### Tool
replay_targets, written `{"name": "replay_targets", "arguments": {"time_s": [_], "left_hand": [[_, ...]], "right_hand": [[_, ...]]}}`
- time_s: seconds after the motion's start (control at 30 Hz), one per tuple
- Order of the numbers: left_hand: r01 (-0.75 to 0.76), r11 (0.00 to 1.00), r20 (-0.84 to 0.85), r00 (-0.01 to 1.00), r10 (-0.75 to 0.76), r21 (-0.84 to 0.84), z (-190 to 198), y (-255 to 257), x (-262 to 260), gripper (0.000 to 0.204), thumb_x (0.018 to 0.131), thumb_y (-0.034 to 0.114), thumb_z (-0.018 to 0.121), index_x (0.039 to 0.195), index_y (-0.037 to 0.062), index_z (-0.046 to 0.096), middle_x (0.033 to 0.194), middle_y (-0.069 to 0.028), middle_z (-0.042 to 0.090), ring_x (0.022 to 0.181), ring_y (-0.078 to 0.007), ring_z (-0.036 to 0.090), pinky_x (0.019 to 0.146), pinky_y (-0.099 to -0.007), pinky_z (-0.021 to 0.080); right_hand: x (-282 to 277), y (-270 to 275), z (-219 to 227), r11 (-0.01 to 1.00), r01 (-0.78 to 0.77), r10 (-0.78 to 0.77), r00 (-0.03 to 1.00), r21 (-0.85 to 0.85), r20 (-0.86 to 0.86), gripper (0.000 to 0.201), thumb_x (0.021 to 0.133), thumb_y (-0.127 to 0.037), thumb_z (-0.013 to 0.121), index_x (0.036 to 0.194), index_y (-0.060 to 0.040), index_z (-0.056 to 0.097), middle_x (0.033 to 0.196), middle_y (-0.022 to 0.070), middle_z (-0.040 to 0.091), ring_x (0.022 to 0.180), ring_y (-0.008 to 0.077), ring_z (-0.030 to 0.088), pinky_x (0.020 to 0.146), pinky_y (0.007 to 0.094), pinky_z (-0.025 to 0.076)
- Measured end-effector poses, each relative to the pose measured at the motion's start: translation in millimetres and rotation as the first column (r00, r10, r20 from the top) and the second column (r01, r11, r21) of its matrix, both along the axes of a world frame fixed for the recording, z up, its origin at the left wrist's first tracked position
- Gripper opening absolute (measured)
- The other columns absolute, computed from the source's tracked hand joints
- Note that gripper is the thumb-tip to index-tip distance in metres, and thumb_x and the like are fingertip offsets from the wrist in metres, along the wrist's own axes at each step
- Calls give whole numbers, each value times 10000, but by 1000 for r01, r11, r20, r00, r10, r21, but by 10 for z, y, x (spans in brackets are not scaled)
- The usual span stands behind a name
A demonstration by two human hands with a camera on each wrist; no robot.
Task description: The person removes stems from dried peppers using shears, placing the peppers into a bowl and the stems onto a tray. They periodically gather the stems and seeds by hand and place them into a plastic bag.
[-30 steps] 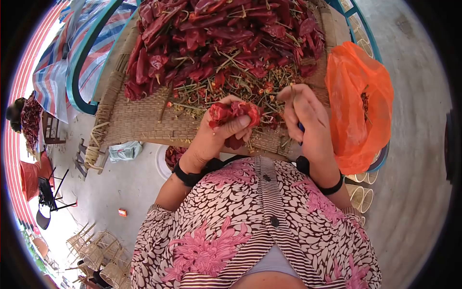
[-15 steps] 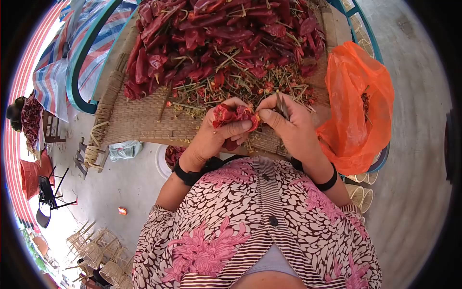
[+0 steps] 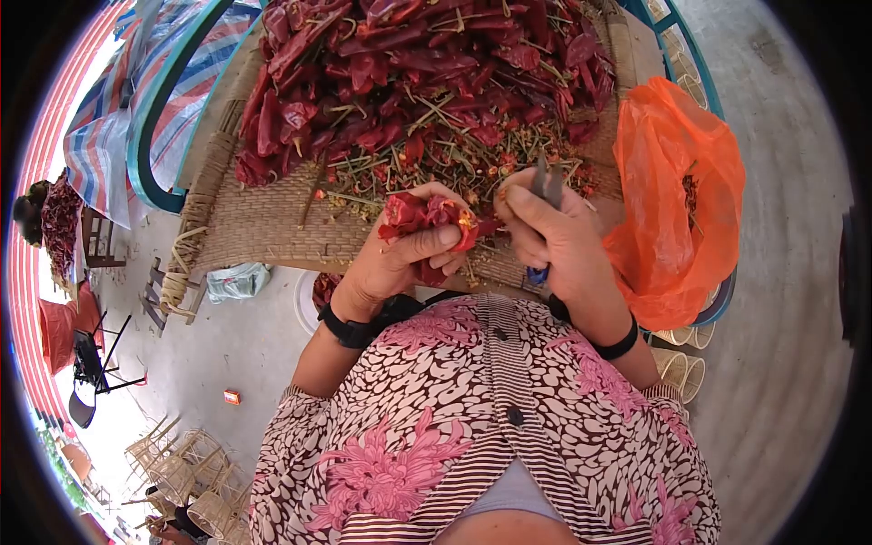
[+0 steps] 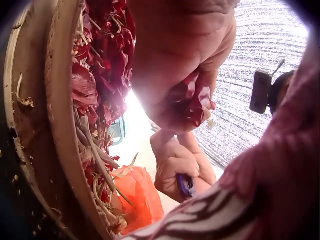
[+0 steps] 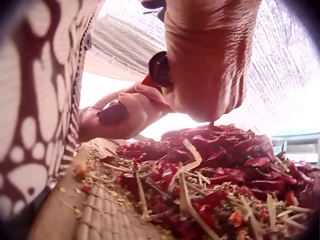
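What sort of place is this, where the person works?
Probably a yard or small informal workshop: a large heap of wrinkled dark-red peppers lies on a tan woven surface, a translucent orange plastic bag sits beside it, with smooth grey floor around.

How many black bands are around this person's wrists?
2: a left wristband behind the left hand, which holds red peppers, and a right wristband behind the right hand, which grips a metal tool. Any under the shirt would be hidden.
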State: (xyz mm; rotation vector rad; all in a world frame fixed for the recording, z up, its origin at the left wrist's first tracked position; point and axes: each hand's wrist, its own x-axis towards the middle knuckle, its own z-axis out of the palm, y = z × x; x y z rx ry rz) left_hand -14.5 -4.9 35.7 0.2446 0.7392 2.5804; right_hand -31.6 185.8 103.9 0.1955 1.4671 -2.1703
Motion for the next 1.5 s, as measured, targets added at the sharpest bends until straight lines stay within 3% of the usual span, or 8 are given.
{"name": "replay_targets", "arguments": {"time_s": [0.17,0.27,0.37,0.47,0.6,0.73,0.93,1.5], "left_hand": [[-26,1000,-73,997,25,-7,-59,-7,-3,261,861,57,665,1089,41,541,779,-52,546,643,-134,515,597,-292,436],[-38,999,-115,993,40,18,-58,24,-4,279,855,71,675,1096,47,536,768,-52,542,654,-138,522,600,-302,439],[-34,999,-94,995,34,1,-53,32,-20,293,854,83,680,1102,49,528,759,-53,541,651,-141,523,604,-308,443],[-39,999,-66,997,37,-38,-7,44,-16,291,861,93,676,1102,48,519,756,-49,542,646,-136,522,606,-307,446],[-84,992,-51,996,79,-95,15,35,8,288,872,136,667,1094,41,510,782,-55,536,629,-124,485,590,-298,421],[-118,980,-68,992,109,-159,37,6,18,288,867,101,671,1090,39,498,769,-44,559,629,-115,515,593,-279,444],[-156,972,-85,986,143,-174,86,9,50,285,861,103,676,1073,41,495,778,-44,566,628,-109,514,575,-262,426],[-150,940,-120,986,119,-305,-7,-19,8,246,862,85,664,1050,46,509,762,-27,556,625,-97,507,563,-240,409]], "right_hand": [[38,149,51,850,315,40,761,423,-647,105,923,-122,626,972,-32,609,817,-9,608,580,10,465,497,188,344],[78,158,126,697,462,75,713,548,-697,100,891,-100,647,956,-30,619,831,9,605,678,75,536,595,230,417],[59,87,60,518,528,322,608,672,-726,167,831,-97,691,974,-43,624,871,43,599,749,151,577,661,278,459],[31,2,110,443,531,298,673,723,-677,209,791,-95,710,980,-59,627,902,71,585,765,209,590,689,301,475],[137,4,277,594,202,386,778,779,-495,299,824,-193,691,1027,-13,565,873,92,571,741,206,588,643,306,465],[139,-18,295,503,341,645,464,794,-608,304,854,-219,648,1031,-3,526,889,130,556,773,267,594,625,341,479],[126,-75,301,436,414,738,344,799,-581,332,810,-199,677,1048,-13,538,892,123,566,773,290,601,603,370,488],[93,-47,186,473,265,673,507,840,-539,310,811,-258,675,1043,-63,607,916,91,654,749,289,655,598,377,512]]}}
